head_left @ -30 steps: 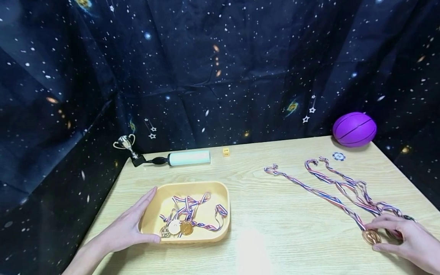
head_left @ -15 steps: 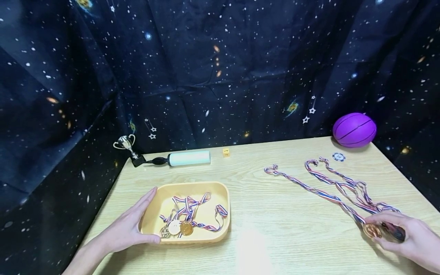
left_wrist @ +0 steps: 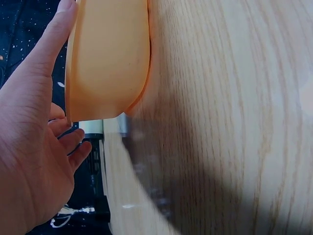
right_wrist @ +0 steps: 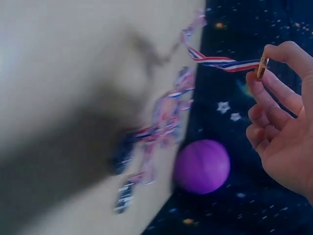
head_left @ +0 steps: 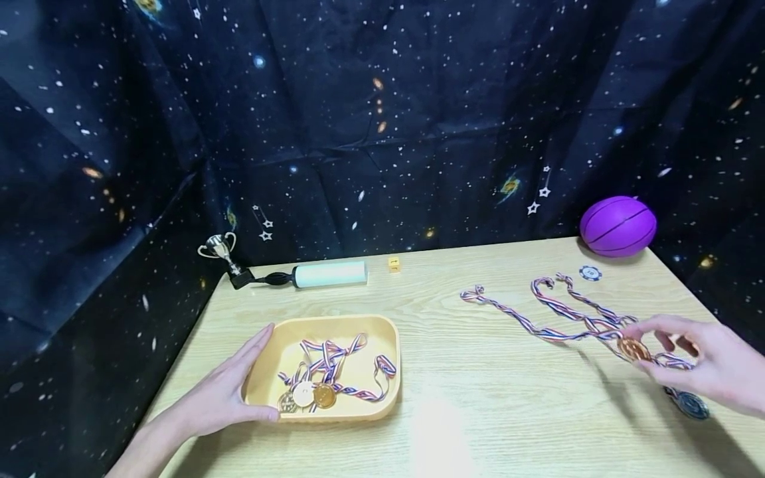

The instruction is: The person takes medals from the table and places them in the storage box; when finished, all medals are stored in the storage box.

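At the left, my left hand point(head_left: 224, 385) grips the left end of a yellow plastic tray point(head_left: 335, 418), thumb at its front corner and fingers along its rim. In the tray lie a gold medal point(head_left: 325, 396), a pale, glare-lit medal point(head_left: 303, 394) and another silvery medal point(head_left: 287, 402), with striped ribbons. My right hand point(head_left: 699, 362) pinches a bronze medal point(right_wrist: 262, 68) between thumb and fingertips, above the table. Its red, white and blue ribbon point(right_wrist: 222, 62) trails down to the tabletop. Below that hand lies a dark silver medal point(head_left: 690, 403); a second dark medal point(right_wrist: 125, 197) shows blurred in the right wrist view.
More striped ribbons point(head_left: 558, 307) lie tangled at the right. Along the back stand or lie a small trophy cup point(head_left: 220, 249), a hand pump point(head_left: 331, 274), a yellow letter cube point(head_left: 394, 264), a poker chip point(head_left: 590, 273) and a purple ball point(head_left: 618, 226). A dark starry cloth hangs behind.
My right hand has lifted the bronze medal off the table and moved it away from me, dragging its ribbon and uncovering the dark silver medal. The left hand and tray stay put.
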The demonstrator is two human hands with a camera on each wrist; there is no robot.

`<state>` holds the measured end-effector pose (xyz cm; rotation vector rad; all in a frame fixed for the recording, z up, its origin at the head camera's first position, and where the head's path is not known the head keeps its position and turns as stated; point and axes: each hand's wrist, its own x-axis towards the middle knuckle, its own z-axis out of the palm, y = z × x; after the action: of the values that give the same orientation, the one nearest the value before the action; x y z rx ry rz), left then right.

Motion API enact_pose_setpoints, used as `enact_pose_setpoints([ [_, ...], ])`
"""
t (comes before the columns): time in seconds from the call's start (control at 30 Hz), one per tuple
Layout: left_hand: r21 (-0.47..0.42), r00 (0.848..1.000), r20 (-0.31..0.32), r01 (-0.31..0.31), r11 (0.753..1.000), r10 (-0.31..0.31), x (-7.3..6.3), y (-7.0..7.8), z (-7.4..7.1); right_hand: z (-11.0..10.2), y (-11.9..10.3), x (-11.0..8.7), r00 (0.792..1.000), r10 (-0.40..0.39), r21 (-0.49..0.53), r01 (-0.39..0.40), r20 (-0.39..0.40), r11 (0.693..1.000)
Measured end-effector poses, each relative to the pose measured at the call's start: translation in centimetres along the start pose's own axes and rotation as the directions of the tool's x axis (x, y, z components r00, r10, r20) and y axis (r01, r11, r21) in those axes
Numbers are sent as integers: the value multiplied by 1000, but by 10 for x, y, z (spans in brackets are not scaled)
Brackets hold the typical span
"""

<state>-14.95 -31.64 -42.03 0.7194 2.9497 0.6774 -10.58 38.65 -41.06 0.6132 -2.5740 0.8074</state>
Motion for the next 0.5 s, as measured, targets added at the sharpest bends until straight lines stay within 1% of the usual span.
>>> enact_pose_setpoints([
  [0.1,-1,1000,3,5,1000,-5,-1,1,0,-9,-14,21,1000,19,-8,-18,25,1000],
  [0.3,-4,1000,0,0,1000,0,-1,1,0,-21,-44,58,987,134,41,-138,89,990],
  [0.37,-5,1000,-5,-6,1000,6,-1,1,0,-22,-55,69,986,145,56,-150,83,987],
  [0.5,-2,1000,-6,-11,1000,11,0,0,0,-24,-78,90,988,151,99,-155,44,983],
])
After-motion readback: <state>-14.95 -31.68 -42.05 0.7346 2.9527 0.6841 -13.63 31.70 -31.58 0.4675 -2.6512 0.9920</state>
